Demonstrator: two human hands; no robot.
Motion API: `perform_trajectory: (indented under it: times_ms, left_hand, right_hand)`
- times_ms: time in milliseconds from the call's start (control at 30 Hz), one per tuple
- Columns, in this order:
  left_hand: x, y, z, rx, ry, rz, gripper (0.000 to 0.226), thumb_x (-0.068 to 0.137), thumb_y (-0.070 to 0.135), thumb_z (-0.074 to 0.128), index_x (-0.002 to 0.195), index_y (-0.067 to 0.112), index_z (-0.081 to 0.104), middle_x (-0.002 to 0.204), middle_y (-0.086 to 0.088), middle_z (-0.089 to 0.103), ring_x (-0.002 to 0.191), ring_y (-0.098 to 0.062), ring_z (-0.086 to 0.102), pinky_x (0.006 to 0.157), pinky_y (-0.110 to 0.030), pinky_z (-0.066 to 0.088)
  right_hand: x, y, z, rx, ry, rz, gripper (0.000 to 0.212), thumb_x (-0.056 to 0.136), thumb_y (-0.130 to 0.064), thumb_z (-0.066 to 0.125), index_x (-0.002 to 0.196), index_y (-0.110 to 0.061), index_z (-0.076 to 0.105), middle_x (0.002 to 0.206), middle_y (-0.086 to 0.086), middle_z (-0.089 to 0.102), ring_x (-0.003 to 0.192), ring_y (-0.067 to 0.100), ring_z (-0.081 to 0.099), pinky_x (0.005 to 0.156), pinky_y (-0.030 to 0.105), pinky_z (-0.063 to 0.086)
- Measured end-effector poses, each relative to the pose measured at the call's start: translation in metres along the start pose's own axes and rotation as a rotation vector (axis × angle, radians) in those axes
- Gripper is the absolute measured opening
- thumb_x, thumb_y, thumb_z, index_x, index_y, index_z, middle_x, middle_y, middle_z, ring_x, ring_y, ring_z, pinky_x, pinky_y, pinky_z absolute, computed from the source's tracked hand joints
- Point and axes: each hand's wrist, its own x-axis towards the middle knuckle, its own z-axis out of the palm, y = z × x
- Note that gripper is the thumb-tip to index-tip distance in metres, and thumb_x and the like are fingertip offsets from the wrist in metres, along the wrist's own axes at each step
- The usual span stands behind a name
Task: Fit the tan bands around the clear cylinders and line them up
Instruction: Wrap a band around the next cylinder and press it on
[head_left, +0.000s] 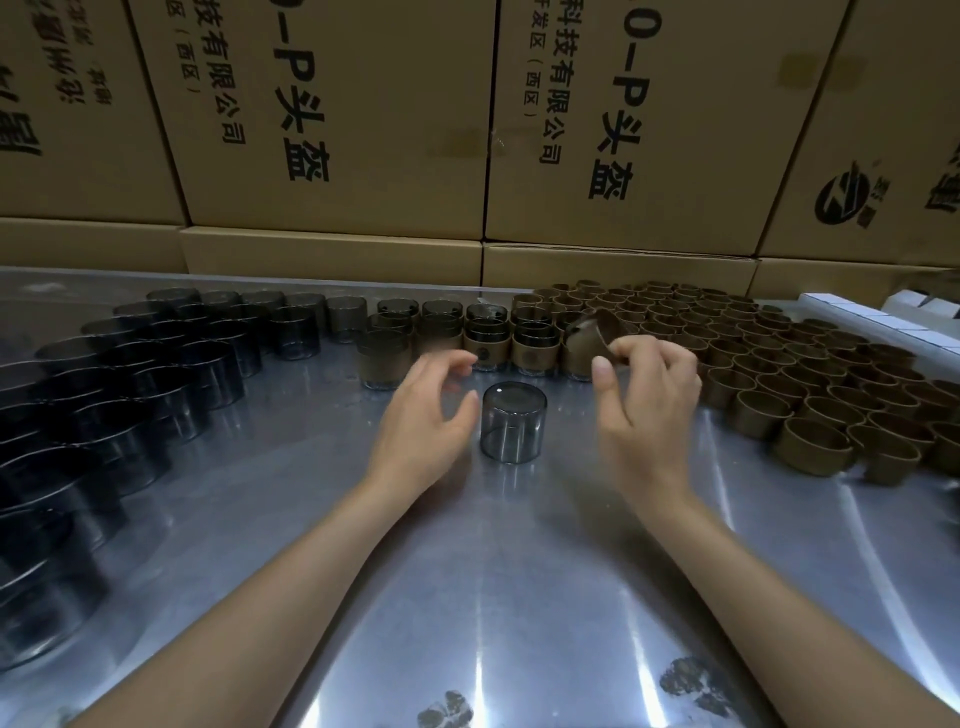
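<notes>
With one clear cylinder (513, 422) standing on the counter (467, 597), the relaxed left hand (426, 410) should steady it while the right hand (647, 387), pinching a tan band (597, 327), lowers it squarely over the top.

You face a shiny metal table (467, 597) that mirrors pale streaks of overhead light. Along its far edge stands a wall of stacked cardboard boxes (337, 130) printed with black Chinese characters, and white boxes (878, 317) sit at its far right corner.
</notes>
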Motion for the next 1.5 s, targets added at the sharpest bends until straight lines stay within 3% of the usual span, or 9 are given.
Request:
perform_trajectory:
  times_ms: [233, 367, 600, 767, 933, 1100, 1267, 1367, 1500]
  left_hand:
    - [-0.008, 0.028, 0.000, 0.196, -0.007, 0.435, 0.064, 0.089, 0.040, 0.059, 0.143, 0.010, 0.041, 0.142, -0.003, 0.049, 0.130, -0.012, 0.046, 0.107, -0.021, 0.037]
    - [-0.010, 0.036, 0.003, 0.266, 0.039, 0.592, 0.047, 0.089, 0.029, 0.057, 0.128, 0.003, 0.058, 0.124, -0.008, 0.064, 0.116, -0.020, 0.060, 0.097, -0.031, 0.048]
    - [-0.007, 0.036, 0.001, 0.024, 0.002, 0.232, 0.043, 0.091, 0.043, 0.052, 0.114, 0.009, 0.065, 0.111, 0.001, 0.066, 0.104, -0.013, 0.060, 0.088, -0.027, 0.048]
    - [-0.007, 0.034, 0.002, -0.215, 0.000, -0.046, 0.043, 0.086, 0.054, 0.050, 0.105, 0.021, 0.070, 0.103, 0.013, 0.068, 0.102, 0.005, 0.058, 0.089, -0.014, 0.045]
    - [-0.005, 0.025, -0.001, -0.225, -0.007, -0.049, 0.025, 0.093, 0.035, 0.058, 0.092, 0.017, 0.075, 0.103, 0.009, 0.070, 0.101, 0.002, 0.060, 0.089, -0.017, 0.045]
    - [-0.006, 0.019, 0.003, -0.144, -0.101, -0.090, 0.025, 0.089, 0.036, 0.064, 0.108, 0.022, 0.073, 0.128, 0.005, 0.063, 0.121, -0.003, 0.052, 0.103, -0.023, 0.036]
    - [-0.008, 0.021, 0.001, -0.127, -0.103, -0.045, 0.026, 0.084, 0.045, 0.067, 0.100, 0.026, 0.075, 0.122, 0.011, 0.064, 0.115, 0.004, 0.053, 0.097, -0.014, 0.036]
    - [-0.008, 0.024, 0.000, -0.175, -0.155, -0.005, 0.041, 0.082, 0.047, 0.059, 0.119, 0.030, 0.064, 0.121, 0.019, 0.061, 0.114, 0.010, 0.052, 0.092, -0.004, 0.036]
    - [-0.010, 0.025, 0.004, -0.217, -0.268, 0.004, 0.041, 0.098, 0.040, 0.044, 0.136, 0.028, 0.051, 0.137, 0.014, 0.053, 0.128, 0.005, 0.043, 0.108, -0.018, 0.034]
  right_hand:
    - [0.006, -0.024, -0.010, 0.015, -0.105, -0.256, 0.024, 0.091, -0.028, 0.043, 0.083, -0.011, 0.059, 0.074, -0.007, 0.053, 0.071, 0.009, 0.042, 0.070, 0.027, 0.026]
    - [0.004, -0.031, -0.013, 0.023, -0.134, -0.348, 0.021, 0.088, -0.027, 0.049, 0.078, -0.011, 0.060, 0.069, -0.003, 0.056, 0.067, 0.013, 0.046, 0.068, 0.028, 0.033]
    - [0.003, -0.025, -0.011, 0.236, -0.247, -0.179, 0.047, 0.086, -0.047, 0.051, 0.122, -0.017, 0.052, 0.111, -0.011, 0.051, 0.103, 0.002, 0.045, 0.087, 0.011, 0.035]
    - [-0.004, -0.016, 0.000, 0.240, -0.411, -0.047, 0.060, 0.086, -0.049, 0.054, 0.140, -0.026, 0.039, 0.124, -0.017, 0.052, 0.120, 0.002, 0.048, 0.098, 0.022, 0.041]
    - [-0.009, -0.015, 0.005, 0.304, -0.460, -0.002, 0.058, 0.089, -0.055, 0.045, 0.140, -0.028, 0.042, 0.125, -0.020, 0.053, 0.122, 0.000, 0.047, 0.100, 0.024, 0.039]
    - [-0.009, -0.012, 0.006, 0.406, -0.480, 0.141, 0.039, 0.099, -0.039, 0.040, 0.136, -0.028, 0.047, 0.117, -0.029, 0.049, 0.119, 0.000, 0.047, 0.104, 0.032, 0.040]
    - [-0.007, -0.013, 0.007, 0.439, -0.470, 0.199, 0.037, 0.103, -0.026, 0.035, 0.136, -0.025, 0.049, 0.119, -0.021, 0.053, 0.123, 0.006, 0.046, 0.108, 0.036, 0.036]
    - [-0.007, -0.014, 0.007, 0.443, -0.466, 0.214, 0.033, 0.103, -0.024, 0.037, 0.131, -0.025, 0.055, 0.123, -0.009, 0.060, 0.121, 0.010, 0.049, 0.106, 0.041, 0.038]
    - [-0.008, -0.015, 0.009, 0.391, -0.492, 0.194, 0.032, 0.102, -0.025, 0.039, 0.128, -0.025, 0.058, 0.121, -0.010, 0.061, 0.117, 0.007, 0.050, 0.106, 0.039, 0.034]
